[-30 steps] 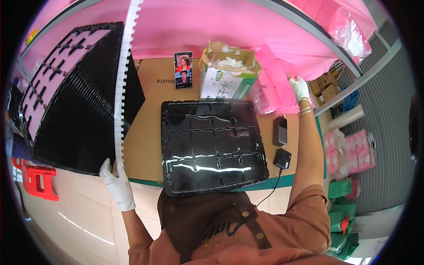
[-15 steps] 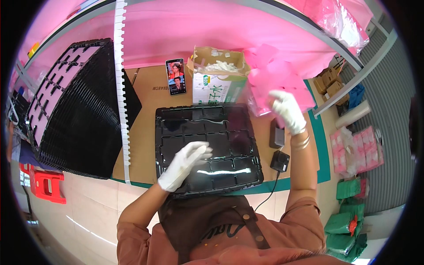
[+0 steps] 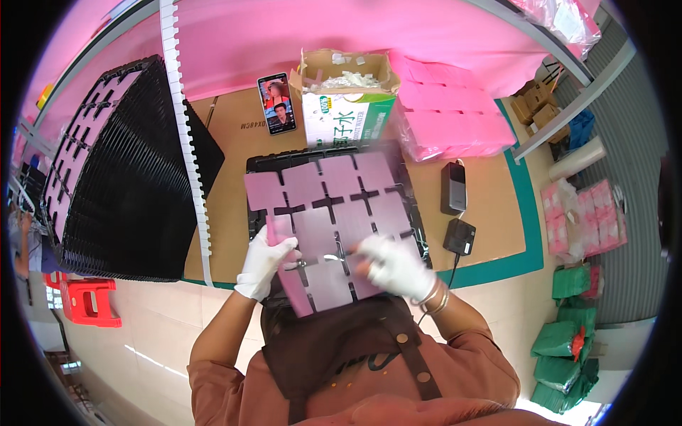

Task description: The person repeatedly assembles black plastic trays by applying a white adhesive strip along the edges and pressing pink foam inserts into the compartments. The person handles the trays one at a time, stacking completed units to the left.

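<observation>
Pink foam, cut into a slotted sheet of rectangular panels [image 3: 312,227], lay over a shallow black plastic tray [image 3: 405,174] in front of the seated or standing person, and sat a little askew on it. Its rows of panels climbed slightly to the right, and its columns slanted, far end leftward; I could not tell which way was longer. Its near left corner reached the dark brown apron [image 3: 327,334].

The white-gloved left hand [image 3: 263,266] grasped the sheet's left edge between thumb and fingers. The white-gloved right hand [image 3: 398,270], blurred, curled its fingers over the right part; whether it gripped, I could not tell.

Large dark green characters and a small green badge marked the open white-and-green cardboard carton [image 3: 341,117], which held white scraps and stood just behind the tray. Dark print showed on the brown cardboard table cover [image 3: 231,227], near a lit smartphone [image 3: 277,103], and dark script on the rust-brown shirt [image 3: 469,369].

Right of the carton sat a plastic-wrapped pink stack [image 3: 455,106]; nearer, a black oblong block [image 3: 453,188] and a corded black cube [image 3: 459,236]. Leftward, a white notched strip [image 3: 185,128] crossed in front of piled black trays [image 3: 135,184].
</observation>
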Demonstrator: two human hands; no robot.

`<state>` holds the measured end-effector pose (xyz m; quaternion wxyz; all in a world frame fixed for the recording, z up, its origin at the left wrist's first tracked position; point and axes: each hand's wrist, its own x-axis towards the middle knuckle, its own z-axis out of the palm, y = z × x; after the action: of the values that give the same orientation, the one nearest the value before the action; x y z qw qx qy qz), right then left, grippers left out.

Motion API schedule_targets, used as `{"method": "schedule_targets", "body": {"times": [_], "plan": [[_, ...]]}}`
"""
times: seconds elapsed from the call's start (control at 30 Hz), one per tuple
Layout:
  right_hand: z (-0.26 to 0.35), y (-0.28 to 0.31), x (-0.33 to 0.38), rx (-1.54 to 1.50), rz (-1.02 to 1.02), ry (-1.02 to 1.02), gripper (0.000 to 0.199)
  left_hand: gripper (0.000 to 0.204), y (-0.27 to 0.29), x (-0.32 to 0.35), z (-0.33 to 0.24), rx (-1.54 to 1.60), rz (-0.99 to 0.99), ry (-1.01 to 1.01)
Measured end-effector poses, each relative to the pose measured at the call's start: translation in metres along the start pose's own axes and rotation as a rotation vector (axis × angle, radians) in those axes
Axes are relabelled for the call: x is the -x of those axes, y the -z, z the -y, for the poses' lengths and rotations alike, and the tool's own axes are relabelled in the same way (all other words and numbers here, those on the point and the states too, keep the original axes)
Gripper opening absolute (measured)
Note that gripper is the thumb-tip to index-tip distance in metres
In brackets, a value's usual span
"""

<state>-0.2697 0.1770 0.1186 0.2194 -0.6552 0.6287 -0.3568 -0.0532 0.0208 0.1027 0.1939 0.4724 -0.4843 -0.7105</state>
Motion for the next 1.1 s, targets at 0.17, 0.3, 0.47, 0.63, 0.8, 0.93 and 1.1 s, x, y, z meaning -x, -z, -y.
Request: {"method": "schedule_targets", "body": {"times": [0.17,0.3,0.47,0.63,0.8,0.93,1.1], "plan": [[-0.065,0.033,-0.001,0.432,-0.346,-0.378,0.026,0.03,0.013,-0.002,-0.009,-0.147,-0.044,-0.046],[-0.088,0.027,-0.012,0.562,-0.294,-0.444,0.031,0.032,0.022,-0.024,0.008,-0.19,-0.048,-0.195],[-0.098,0.023,-0.034,0.579,-0.238,-0.545,0.032,0.038,0.026,-0.039,0.013,-0.337,-0.189,-0.288],[-0.096,0.017,-0.036,0.449,-0.262,-0.578,0.028,0.044,0.035,-0.041,0.022,-0.425,-0.238,-0.358],[-0.095,0.017,-0.034,0.127,-0.382,-0.761,0.021,0.045,0.028,-0.041,0.017,-0.595,-0.256,-0.403],[-0.093,0.025,-0.026,0.258,-0.436,-0.714,0.019,0.048,0.016,-0.041,0.013,-0.758,-0.322,-0.527],[-0.093,0.018,-0.034,0.342,-0.38,-0.665,0.032,0.048,0.017,-0.061,0.008,-0.826,-0.379,-0.451]]}}
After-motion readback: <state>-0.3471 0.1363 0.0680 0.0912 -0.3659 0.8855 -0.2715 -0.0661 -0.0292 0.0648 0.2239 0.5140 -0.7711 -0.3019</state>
